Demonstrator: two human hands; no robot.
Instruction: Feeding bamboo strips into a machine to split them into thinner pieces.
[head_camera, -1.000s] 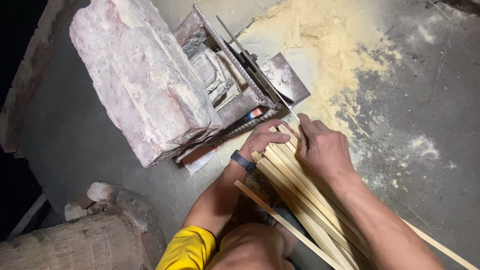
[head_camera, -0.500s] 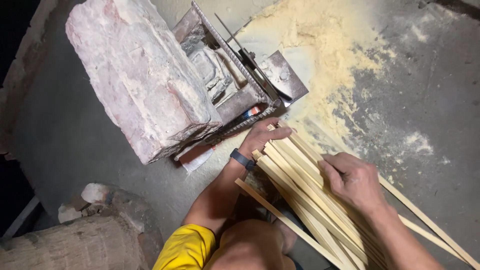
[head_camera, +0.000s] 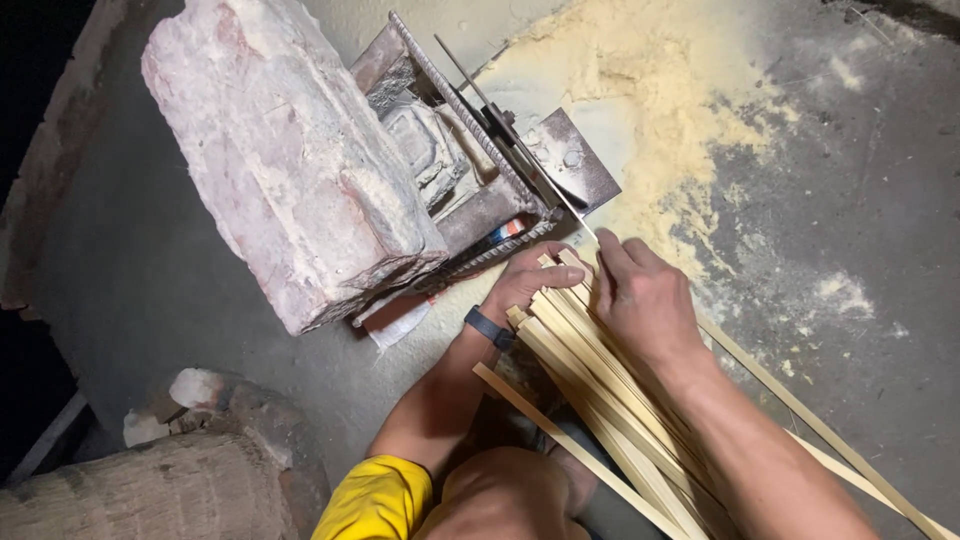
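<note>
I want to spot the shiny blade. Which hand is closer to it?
Right. The right hand lies on the sticks with its fingertips just below the blade tip. The left hand grips the sticks' ends, slightly farther left.

A flattened paper wrapper (head_camera: 400, 318), white with a reddish patch, pokes out from under the metal frame just beside the big stone block. A small label with red, white and blue stripes (head_camera: 508, 230) shows inside the frame.
</note>
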